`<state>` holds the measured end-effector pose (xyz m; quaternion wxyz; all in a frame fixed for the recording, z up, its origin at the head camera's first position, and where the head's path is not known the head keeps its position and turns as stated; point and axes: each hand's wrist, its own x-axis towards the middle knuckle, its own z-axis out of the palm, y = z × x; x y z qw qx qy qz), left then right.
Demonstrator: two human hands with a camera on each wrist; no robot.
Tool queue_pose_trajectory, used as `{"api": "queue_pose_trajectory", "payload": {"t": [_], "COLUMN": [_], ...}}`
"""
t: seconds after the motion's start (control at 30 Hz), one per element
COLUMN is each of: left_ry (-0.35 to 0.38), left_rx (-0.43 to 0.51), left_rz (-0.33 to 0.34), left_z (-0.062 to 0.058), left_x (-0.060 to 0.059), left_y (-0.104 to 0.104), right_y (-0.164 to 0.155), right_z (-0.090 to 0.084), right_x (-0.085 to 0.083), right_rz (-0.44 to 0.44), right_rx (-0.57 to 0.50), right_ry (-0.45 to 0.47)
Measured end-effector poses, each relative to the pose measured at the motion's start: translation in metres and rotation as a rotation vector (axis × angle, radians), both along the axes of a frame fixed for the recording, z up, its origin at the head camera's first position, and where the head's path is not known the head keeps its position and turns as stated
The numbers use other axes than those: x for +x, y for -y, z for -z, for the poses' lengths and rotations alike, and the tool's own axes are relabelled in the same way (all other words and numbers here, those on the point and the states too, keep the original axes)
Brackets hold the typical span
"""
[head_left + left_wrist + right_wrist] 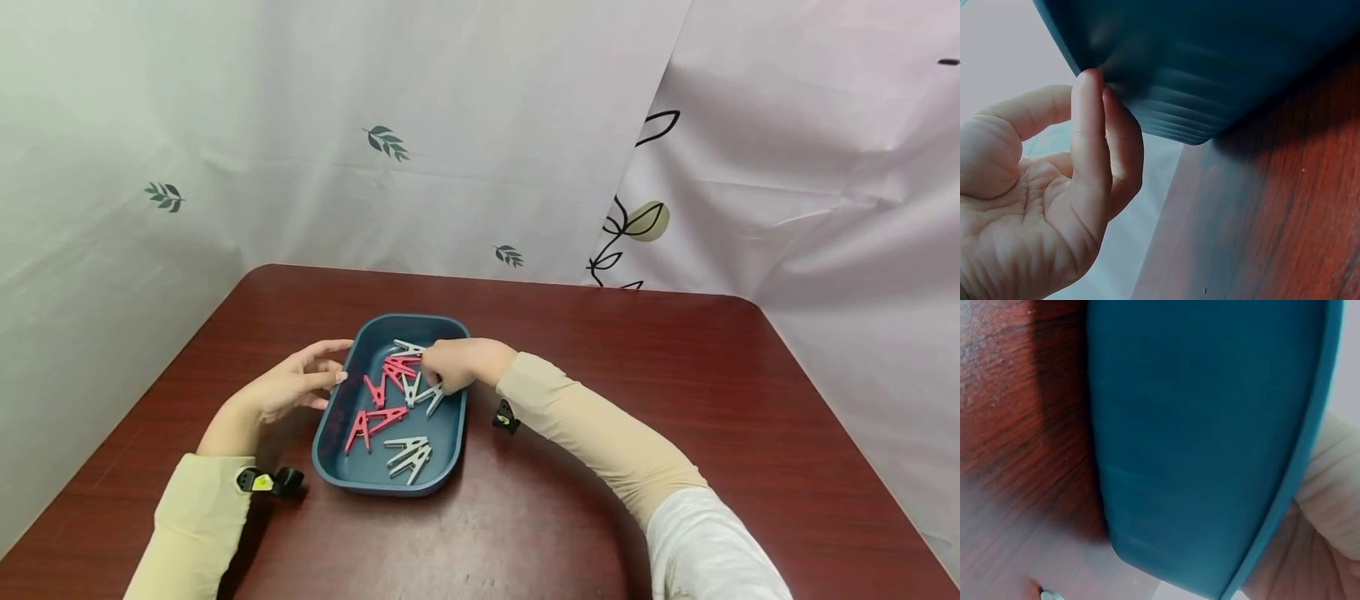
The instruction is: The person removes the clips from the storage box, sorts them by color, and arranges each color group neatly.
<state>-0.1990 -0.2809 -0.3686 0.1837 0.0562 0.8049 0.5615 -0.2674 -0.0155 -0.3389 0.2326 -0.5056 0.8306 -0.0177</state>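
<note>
A blue tray (447, 467) stands on the table with red clothespins (386, 417) and white clothespins (409, 458) scattered in it. At its left side my left hand (296, 383) touches the rim with loosely bent fingers. The left wrist view shows those fingertips (1089, 81) against the tray's outer wall (1179, 81). My right hand (453, 364) reaches over the right rim, fingers curled down, and pinches a white clothespin (432, 400). In the right wrist view the tray's wall (1204, 444) hides the fingers; only part of the palm (1297, 556) shows.
The reddish-brown wooden table (637, 400) extends to both sides of the tray. A pale curtain (465, 125) with leaf prints hangs behind it. Black wrist cameras sit below the left wrist (270, 482) and the right wrist (506, 418).
</note>
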Motion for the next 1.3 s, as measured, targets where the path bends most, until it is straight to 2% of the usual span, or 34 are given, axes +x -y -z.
{"api": "queue_pose_trajectory", "payload": {"t": [0.37, 0.6, 0.8, 1.03, 1.3], "left_ry": [0.001, -0.001, -0.002, 0.001, 0.001], "left_rx": [0.015, 0.016, 0.021, 0.024, 0.021], "left_rz": [0.005, 0.012, 0.014, 0.01, 0.011], "left_z": [0.001, 0.001, 0.001, 0.001, 0.0], "left_x": [-0.001, -0.001, -0.002, -0.002, -0.001], "left_y": [0.0, 0.001, 0.001, 0.0, 0.0], "right_y": [-0.009, -0.014, -0.02, -0.027, -0.034], "right_z": [-0.007, -0.002, 0.002, 0.009, 0.012], "right_x": [-0.002, -0.005, -0.006, -0.006, -0.003], "right_rz": [0.046, 0.014, 0.026, 0.123, 0.304], "right_rx": [-0.118, -0.263, -0.401, -0.561, -0.759], "right_ry": [0.062, 0.13, 0.206, 0.306, 0.387]}}
